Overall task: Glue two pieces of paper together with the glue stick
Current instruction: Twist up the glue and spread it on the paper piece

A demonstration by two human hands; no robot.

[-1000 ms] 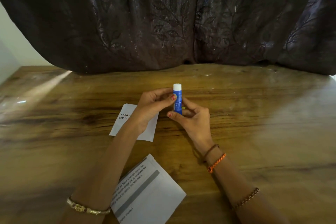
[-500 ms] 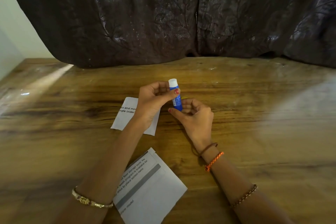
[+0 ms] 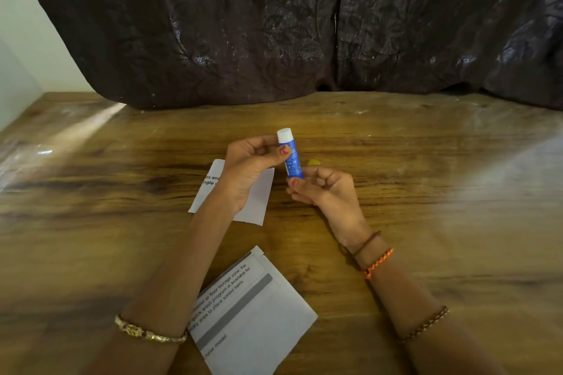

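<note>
Blue glue stick (image 3: 292,158) is up above the wooden table (image 3: 426,192), tilted further left than half a second ago. Left hand (image 3: 253,166) pinches its upper barrel; right hand (image 3: 324,192) grips the base. Small paper (image 3: 257,201) lies under the left wrist, printed paper (image 3: 253,313) nearer, well apart. Open tabletop stretches right, toward the dark curtain (image 3: 274,24).

Both hands — left hand (image 3: 253,161), right hand (image 3: 326,189) — grip an upright blue white-capped glue stick (image 3: 293,161) above two printed paper pieces (image 3: 259,201) (image 3: 253,313).
</note>
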